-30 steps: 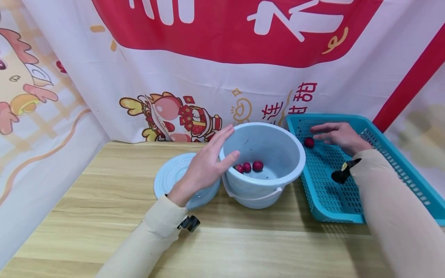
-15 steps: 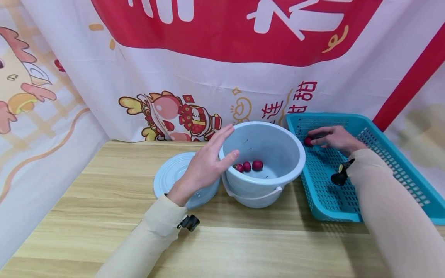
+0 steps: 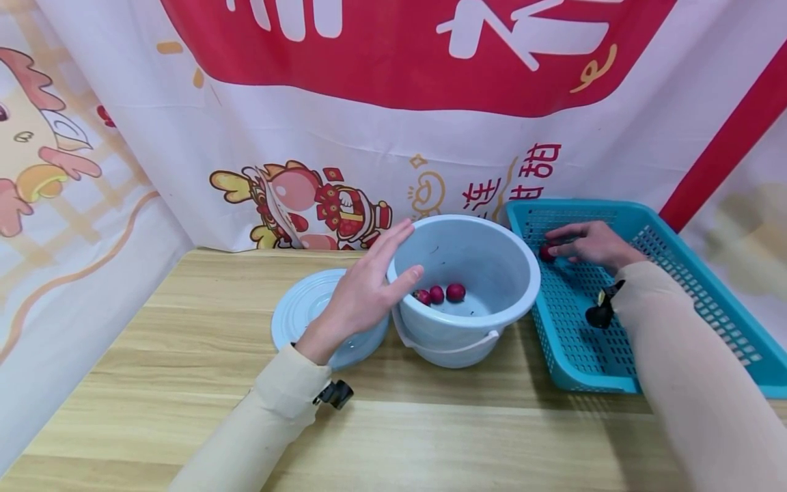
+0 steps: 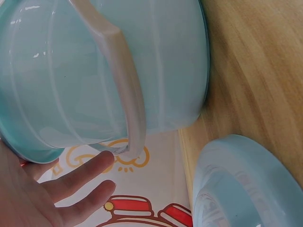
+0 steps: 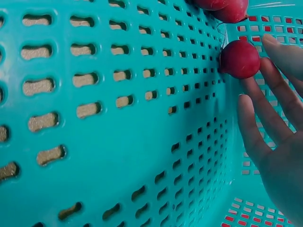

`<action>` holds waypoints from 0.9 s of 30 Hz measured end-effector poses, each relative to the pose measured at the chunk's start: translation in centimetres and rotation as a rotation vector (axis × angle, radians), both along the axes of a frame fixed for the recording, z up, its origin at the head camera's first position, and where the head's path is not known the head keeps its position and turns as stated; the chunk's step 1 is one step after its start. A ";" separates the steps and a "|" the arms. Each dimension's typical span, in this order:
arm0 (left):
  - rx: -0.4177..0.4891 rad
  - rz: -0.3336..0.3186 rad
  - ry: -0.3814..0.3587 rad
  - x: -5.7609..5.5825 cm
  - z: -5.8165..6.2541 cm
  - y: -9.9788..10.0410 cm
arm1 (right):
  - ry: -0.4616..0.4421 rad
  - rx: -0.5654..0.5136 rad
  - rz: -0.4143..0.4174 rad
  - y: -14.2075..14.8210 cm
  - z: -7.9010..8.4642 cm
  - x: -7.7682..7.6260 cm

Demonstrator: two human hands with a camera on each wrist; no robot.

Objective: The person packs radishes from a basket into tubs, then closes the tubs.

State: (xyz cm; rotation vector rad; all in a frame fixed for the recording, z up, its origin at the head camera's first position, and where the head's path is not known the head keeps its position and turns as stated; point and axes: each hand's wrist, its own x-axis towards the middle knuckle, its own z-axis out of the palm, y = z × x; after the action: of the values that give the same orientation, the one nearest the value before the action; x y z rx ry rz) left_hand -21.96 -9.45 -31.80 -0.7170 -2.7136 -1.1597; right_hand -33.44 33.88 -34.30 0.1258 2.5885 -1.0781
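Observation:
A light-blue bucket (image 3: 470,263) stands upright mid-table, with three red radishes (image 3: 456,293) visible on its floor. At the bucket's left rim my left hand (image 3: 365,294) rests, fingers fairly straight. Its fingertips lie close by the bucket handle (image 4: 123,80) in the left wrist view. Over at the right, my right hand (image 3: 593,246) reaches into a teal perforated basket (image 3: 593,386). Its extended fingers meet a single radish (image 5: 240,59) by the basket's left side, and the thumb tip is beside it. More radishes (image 5: 232,9) show at the top of the right wrist view.
A light-blue lid (image 3: 301,307) lies on the wooden table (image 3: 184,355) left of the bucket, partly under my left forearm. Behind everything hangs a printed red and white cloth (image 3: 344,150). The bucket stands close to the basket's left wall.
My right hand has moved left and down onto the radish in the basket, which has shifted very slightly over the last half second. My left hand and the bucket stay put.

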 end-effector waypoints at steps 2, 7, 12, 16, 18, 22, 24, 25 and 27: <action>0.000 -0.002 0.003 0.0 0.0 0.0 | -0.007 0.002 0.001 -0.1 0.1 0.0; -0.004 -0.002 0.004 0.0 0.0 -0.1 | -0.012 0.002 0.019 -0.2 0.0 0.0; -0.002 -0.001 0.002 0.0 0.0 -0.1 | -0.039 0.017 0.026 -0.1 0.1 0.0; -0.002 -0.002 0.005 0.0 0.0 0.0 | -0.045 0.040 0.035 0.0 0.2 0.0; 0.000 -0.002 0.007 0.0 0.0 -0.1 | -0.036 0.054 0.043 0.0 0.2 -0.1; 0.000 -0.001 0.003 0.0 0.1 0.0 | -0.014 0.071 0.058 0.1 0.0 -0.1; -0.001 0.000 0.000 0.0 0.1 0.0 | -0.007 0.073 0.066 0.1 -0.1 -0.2; 0.000 0.002 -0.003 0.0 0.1 0.0 | -0.003 0.074 0.070 0.1 -0.2 -0.2; 0.000 0.001 -0.002 0.1 0.0 0.0 | 0.008 0.078 0.072 0.1 -0.3 -0.2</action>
State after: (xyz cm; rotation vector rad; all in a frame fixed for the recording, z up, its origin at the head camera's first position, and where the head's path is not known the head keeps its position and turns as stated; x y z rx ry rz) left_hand -21.89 -9.47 -31.79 -0.7146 -2.7157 -1.1607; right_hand -33.62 33.97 -34.59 0.0466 2.6210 -0.9553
